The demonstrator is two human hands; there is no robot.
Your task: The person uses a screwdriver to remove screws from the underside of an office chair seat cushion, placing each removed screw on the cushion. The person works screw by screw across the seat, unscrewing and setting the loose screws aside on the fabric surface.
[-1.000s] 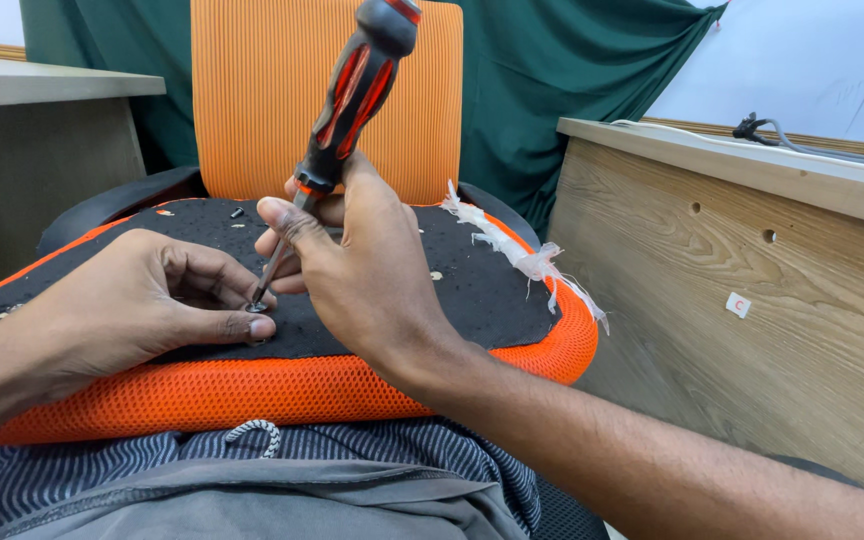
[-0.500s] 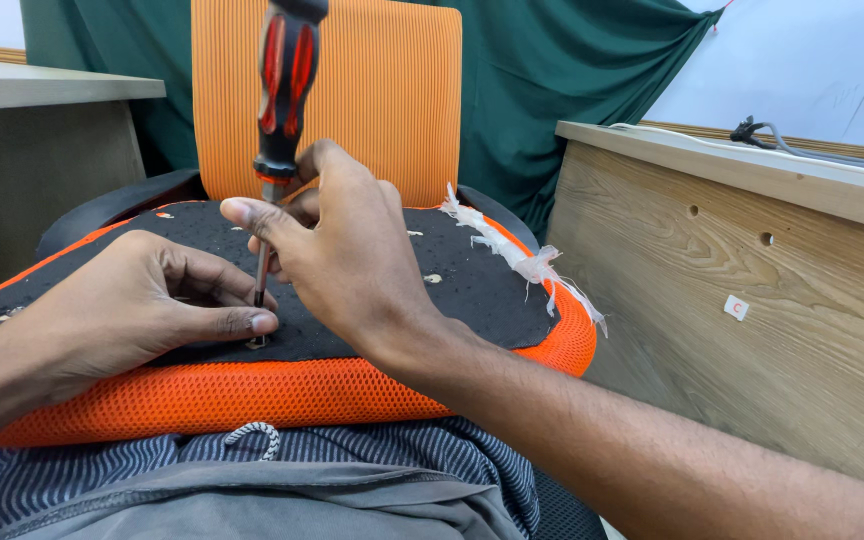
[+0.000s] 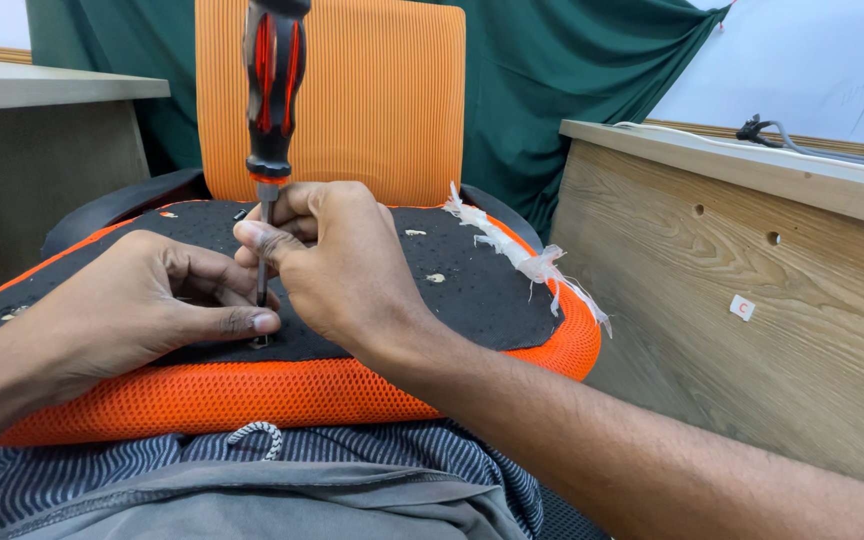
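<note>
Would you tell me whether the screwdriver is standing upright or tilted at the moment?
Upright: the screwdriver handle sits straight above its shaft, tip down on the black seat underside, with the right hand around the shaft.

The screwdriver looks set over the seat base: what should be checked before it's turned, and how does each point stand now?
1. Screwdriver upright: ok, the handle stands nearly vertical.
2. Right hand grips the shaft: ok, fingers wrap it just below the handle.
3. Left hand steadies the tip: ok, its fingertips press beside the tip on the black seat base.
4. Tip seated in a screw: cannot tell, fingers hide it.
5. Base held steady: ok, it rests across the lap.
6. Loose bits clear of the work: ok, they lie off to the right.
</note>
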